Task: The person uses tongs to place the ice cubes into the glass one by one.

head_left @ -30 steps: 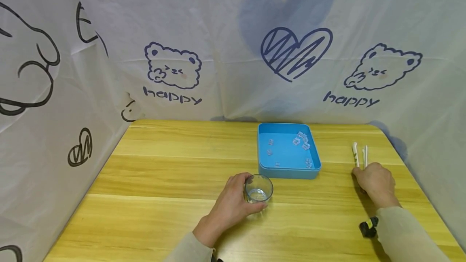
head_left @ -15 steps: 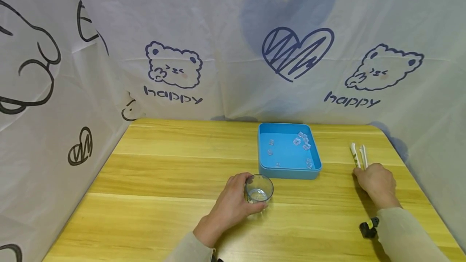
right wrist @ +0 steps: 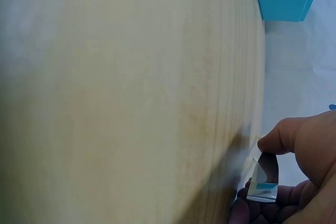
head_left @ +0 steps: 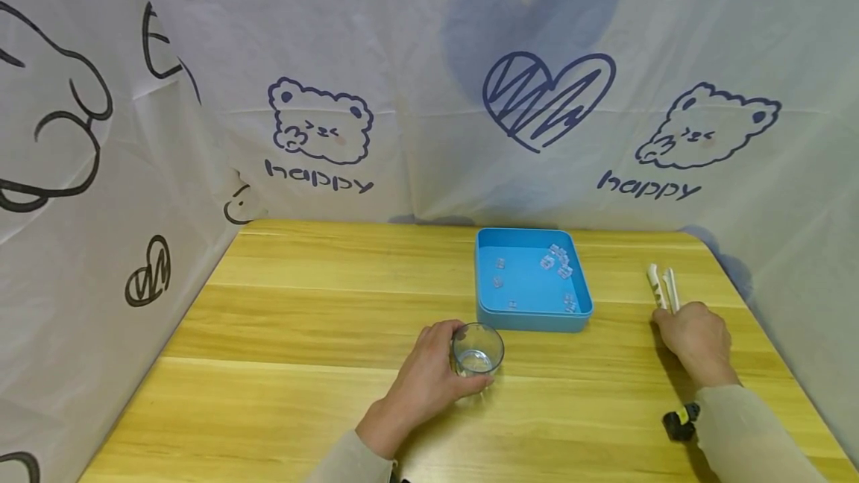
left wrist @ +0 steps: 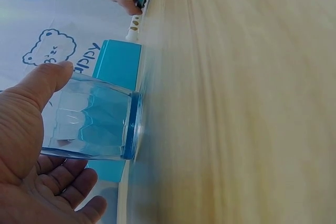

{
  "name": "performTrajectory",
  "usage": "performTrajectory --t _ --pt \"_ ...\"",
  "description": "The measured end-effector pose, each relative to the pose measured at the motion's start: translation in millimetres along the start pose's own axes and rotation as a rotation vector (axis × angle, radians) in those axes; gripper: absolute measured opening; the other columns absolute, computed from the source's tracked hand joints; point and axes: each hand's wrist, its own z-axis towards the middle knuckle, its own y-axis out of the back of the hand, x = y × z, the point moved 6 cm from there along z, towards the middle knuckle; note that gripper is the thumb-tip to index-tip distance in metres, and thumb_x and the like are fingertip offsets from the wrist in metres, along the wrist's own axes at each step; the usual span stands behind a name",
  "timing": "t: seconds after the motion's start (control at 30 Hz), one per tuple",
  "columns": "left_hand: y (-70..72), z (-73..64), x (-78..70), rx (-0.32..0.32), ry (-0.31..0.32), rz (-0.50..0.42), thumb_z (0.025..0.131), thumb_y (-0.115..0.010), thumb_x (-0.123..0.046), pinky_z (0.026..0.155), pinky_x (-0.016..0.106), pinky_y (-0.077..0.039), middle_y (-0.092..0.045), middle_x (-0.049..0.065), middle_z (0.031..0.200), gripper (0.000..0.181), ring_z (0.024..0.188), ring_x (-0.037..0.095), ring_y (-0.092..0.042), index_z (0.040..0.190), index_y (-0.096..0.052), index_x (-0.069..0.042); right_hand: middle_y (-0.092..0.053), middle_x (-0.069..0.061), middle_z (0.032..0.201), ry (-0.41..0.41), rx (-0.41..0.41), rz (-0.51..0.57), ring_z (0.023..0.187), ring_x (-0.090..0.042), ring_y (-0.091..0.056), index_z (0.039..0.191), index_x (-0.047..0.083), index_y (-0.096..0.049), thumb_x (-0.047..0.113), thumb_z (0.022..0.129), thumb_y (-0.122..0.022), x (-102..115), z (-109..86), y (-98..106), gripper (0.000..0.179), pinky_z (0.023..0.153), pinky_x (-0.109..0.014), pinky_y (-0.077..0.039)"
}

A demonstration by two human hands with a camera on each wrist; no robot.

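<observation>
My left hand (head_left: 424, 377) holds a clear drinking glass (head_left: 485, 358) upright on the table, thumb and fingers on either side of its wall. In the left wrist view the glass (left wrist: 100, 121) shows ridged sides and a thick base close to the wood. Out to the right, my right hand (head_left: 695, 343) grips a pair of tongs (head_left: 656, 289), whose two pale arms point away from me with their tips apart. The bent metal end of the tongs (right wrist: 266, 176) shows between thumb and fingers in the right wrist view. Inside the glass I see no cubes.
Behind the glass stands an open blue box (head_left: 532, 322). Several small clear cubes (head_left: 547, 262) lie scattered in it. The wooden table (head_left: 302, 319) ends at a printed white cloth (head_left: 416, 95) at the back and sides.
The tips of the tongs have swung slightly left and come a little closer together. My left hand and the glass stay where they were.
</observation>
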Motion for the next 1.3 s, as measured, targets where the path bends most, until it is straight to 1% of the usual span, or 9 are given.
performTrajectory --t 0.3,0.5,0.67,0.8,0.9,1.0,1.3 --pt "-0.5 0.2 0.3 0.002 0.005 -0.005 0.08 -0.092 -0.045 0.103 0.043 -0.053 -0.062 0.007 0.136 0.084 0.121 0.021 -0.056 0.145 -0.053 -0.006 -0.056 -0.013 0.065 -0.003 -0.006 -0.003 0.062 -0.032 -0.053 0.076 0.002 -0.055 0.041 0.102 -0.05 0.0 -0.3 0.3 0.048 0.052 -0.04 -0.041" --pt "-0.6 0.0 -0.6 0.002 -0.006 0.009 0.08 -0.092 -0.044 0.103 0.043 -0.053 -0.064 0.006 0.134 0.084 0.121 0.021 -0.056 0.145 -0.053 -0.008 -0.056 -0.014 0.065 0.005 -0.012 0.001 0.061 -0.032 -0.054 0.075 0.002 -0.055 0.041 0.102 -0.049 0.1 -0.1 0.3 0.048 0.051 -0.04 -0.041" --pt "1.1 1.3 -1.6 -0.013 -0.041 0.074 0.079 -0.092 -0.047 0.1 0.041 -0.053 -0.065 0.005 0.128 0.082 0.117 0.02 -0.056 0.141 -0.055 -0.009 -0.057 -0.013 0.065 0.0 -0.015 0.01 0.061 -0.032 -0.054 0.075 0.002 -0.056 0.041 0.102 -0.05 0.1 -0.1 0.7 0.048 0.051 -0.04 -0.041" --pt "3.2 3.4 -3.9 -0.045 -0.089 0.161 0.076 -0.092 -0.049 0.103 0.042 -0.048 -0.066 0.005 0.122 0.078 0.111 0.02 -0.056 0.135 -0.059 -0.009 -0.056 -0.013 0.064 0.001 -0.017 0.012 0.06 -0.031 -0.054 0.075 0.003 -0.056 0.042 0.102 -0.05 0.3 0.0 0.7 0.049 0.051 -0.04 -0.041" --pt "3.5 4.2 -5.6 -0.057 -0.108 0.202 0.075 -0.092 -0.051 0.104 0.044 -0.045 -0.066 0.004 0.119 0.078 0.108 0.02 -0.055 0.132 -0.06 -0.009 -0.056 -0.012 0.064 0.005 -0.018 0.014 0.06 -0.031 -0.053 0.074 0.003 -0.056 0.042 0.102 -0.05 -0.3 -0.8 0.6 0.049 0.051 -0.04 -0.04" --pt "4.3 4.3 -6.2 -0.057 -0.107 0.205 0.075 -0.092 -0.051 0.105 0.045 -0.045 -0.066 0.004 0.119 0.078 0.108 0.02 -0.056 0.132 -0.06 -0.009 -0.055 -0.011 0.063 0.013 -0.021 0.017 0.059 -0.031 -0.052 0.072 0.004 -0.056 0.042 0.102 -0.051 0.5 -1.5 0.2 0.049 0.051 -0.04 -0.04" --pt "3.4 4.9 -4.3 -0.049 -0.092 0.177 0.074 -0.093 -0.049 0.104 0.045 -0.045 -0.067 0.004 0.12 0.078 0.109 0.021 -0.056 0.132 -0.06 -0.009 -0.053 -0.01 0.06 0.028 -0.037 0.029 0.056 -0.029 -0.05 0.071 0.004 -0.056 0.04 0.103 -0.048 2.1 -3.0 0.4 0.049 0.049 -0.039 -0.039"
